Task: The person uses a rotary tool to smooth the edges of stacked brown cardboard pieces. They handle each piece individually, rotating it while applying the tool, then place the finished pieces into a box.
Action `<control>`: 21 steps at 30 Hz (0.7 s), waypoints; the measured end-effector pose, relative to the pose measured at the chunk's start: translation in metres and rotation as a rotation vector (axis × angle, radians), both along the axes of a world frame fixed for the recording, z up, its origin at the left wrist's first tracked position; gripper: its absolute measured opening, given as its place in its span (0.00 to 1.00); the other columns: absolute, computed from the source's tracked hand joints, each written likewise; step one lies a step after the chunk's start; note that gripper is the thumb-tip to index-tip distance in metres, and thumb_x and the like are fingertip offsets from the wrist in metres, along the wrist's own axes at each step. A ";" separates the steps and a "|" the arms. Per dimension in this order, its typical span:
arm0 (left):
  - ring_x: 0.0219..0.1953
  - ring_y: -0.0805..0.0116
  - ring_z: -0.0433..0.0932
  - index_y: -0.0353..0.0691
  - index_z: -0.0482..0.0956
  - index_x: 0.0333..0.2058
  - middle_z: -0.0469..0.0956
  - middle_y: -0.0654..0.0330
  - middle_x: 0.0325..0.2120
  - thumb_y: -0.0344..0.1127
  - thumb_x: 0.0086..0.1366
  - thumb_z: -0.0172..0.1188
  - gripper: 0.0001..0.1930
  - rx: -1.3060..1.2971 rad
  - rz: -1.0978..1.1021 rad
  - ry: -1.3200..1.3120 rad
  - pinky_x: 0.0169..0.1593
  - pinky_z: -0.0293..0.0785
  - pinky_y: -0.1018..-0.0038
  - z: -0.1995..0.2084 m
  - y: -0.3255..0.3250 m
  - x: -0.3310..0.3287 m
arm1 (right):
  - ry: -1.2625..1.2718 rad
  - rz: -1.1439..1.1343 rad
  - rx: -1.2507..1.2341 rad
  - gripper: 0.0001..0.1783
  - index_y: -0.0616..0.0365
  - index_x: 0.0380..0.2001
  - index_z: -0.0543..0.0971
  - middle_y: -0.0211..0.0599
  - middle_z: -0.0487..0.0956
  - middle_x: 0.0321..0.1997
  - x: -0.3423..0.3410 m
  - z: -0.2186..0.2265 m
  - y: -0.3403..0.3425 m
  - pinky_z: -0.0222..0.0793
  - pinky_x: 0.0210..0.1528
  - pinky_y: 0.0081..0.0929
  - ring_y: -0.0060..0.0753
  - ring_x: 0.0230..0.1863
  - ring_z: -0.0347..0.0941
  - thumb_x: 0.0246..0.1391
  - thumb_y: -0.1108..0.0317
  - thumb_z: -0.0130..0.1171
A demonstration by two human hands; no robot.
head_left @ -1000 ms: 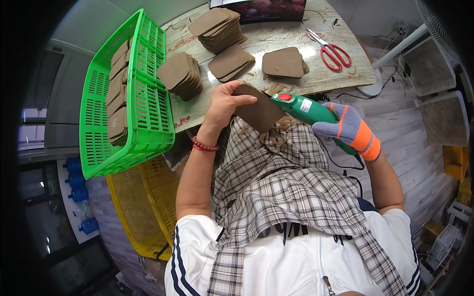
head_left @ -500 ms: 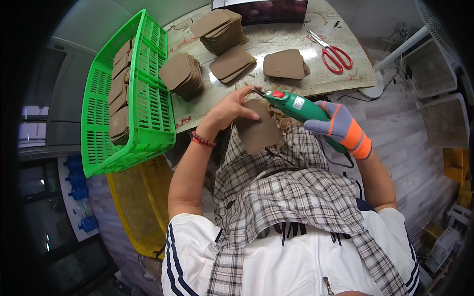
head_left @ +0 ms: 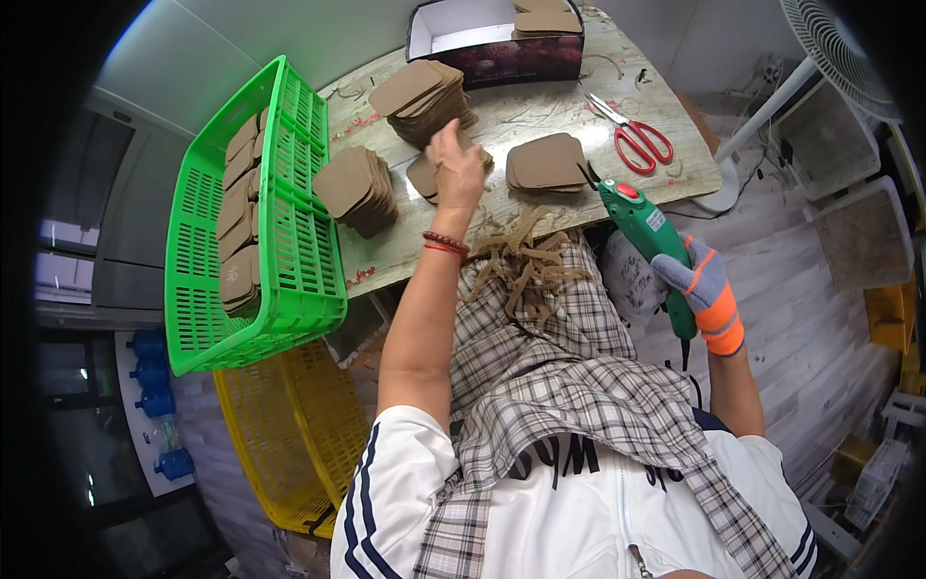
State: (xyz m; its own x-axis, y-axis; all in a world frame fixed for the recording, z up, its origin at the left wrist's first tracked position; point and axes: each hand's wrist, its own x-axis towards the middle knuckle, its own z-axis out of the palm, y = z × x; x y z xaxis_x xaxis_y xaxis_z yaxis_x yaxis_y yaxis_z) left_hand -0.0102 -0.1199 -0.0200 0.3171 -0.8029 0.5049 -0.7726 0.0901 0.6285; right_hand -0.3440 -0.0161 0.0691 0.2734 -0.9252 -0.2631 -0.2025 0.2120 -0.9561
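Observation:
My bare left hand (head_left: 455, 176), with a red bead bracelet at its wrist, reaches over a low stack of brown flat rounded pieces (head_left: 422, 180). Its fingers are bent and apart at the stack, partly blurred. My right hand (head_left: 696, 280), in a grey and orange glove, grips a green corded electric cutter (head_left: 641, 224) with a red button. The cutter's dark pointed tip is up beside another brown stack (head_left: 547, 162). Taller brown stacks stand behind my left hand (head_left: 417, 94) and to its left (head_left: 355, 190). Brown trimmed strips (head_left: 526, 261) lie on my checked apron.
A green crate (head_left: 299, 227) holding more brown pieces stands left of the table (head_left: 376, 261), above a yellow crate (head_left: 280, 434). Red-handled scissors (head_left: 641, 145) lie at the table's right. A dark open box (head_left: 531, 60) stands at the back, near a white fan (head_left: 839, 48).
My left hand has let go of the brown piece held over my lap and moved up to the low stack. The cutter has swung right, away from the lap, uncovering the strips.

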 end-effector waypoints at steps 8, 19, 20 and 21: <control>0.52 0.48 0.64 0.31 0.68 0.44 0.69 0.46 0.46 0.34 0.49 0.61 0.23 0.606 0.113 -0.341 0.56 0.61 0.61 -0.009 -0.004 0.073 | 0.001 0.057 -0.016 0.19 0.65 0.40 0.74 0.26 0.74 0.24 0.009 -0.025 -0.005 0.62 0.24 0.15 0.13 0.22 0.66 0.48 0.64 0.64; 0.35 0.62 0.73 0.37 0.65 0.31 0.73 0.59 0.30 0.25 0.47 0.68 0.18 -0.012 0.130 0.508 0.41 0.70 0.67 -0.008 0.047 0.047 | 0.112 0.100 -0.123 0.22 0.65 0.39 0.75 0.26 0.74 0.23 0.037 -0.021 -0.003 0.64 0.25 0.16 0.13 0.23 0.66 0.45 0.61 0.67; 0.38 0.66 0.75 0.34 0.68 0.37 0.75 0.59 0.35 0.21 0.55 0.61 0.13 -0.195 -0.032 0.980 0.44 0.73 0.70 -0.006 0.050 0.032 | 0.110 0.111 -0.125 0.21 0.65 0.39 0.75 0.26 0.74 0.25 0.040 -0.018 -0.003 0.64 0.27 0.16 0.13 0.24 0.65 0.46 0.61 0.66; 0.40 0.65 0.75 0.33 0.68 0.40 0.75 0.58 0.37 0.20 0.56 0.60 0.14 -0.231 -0.101 1.228 0.47 0.73 0.68 0.001 0.054 0.020 | 0.105 0.122 -0.129 0.21 0.65 0.39 0.76 0.26 0.74 0.26 0.043 -0.017 -0.003 0.63 0.28 0.17 0.13 0.26 0.64 0.47 0.61 0.65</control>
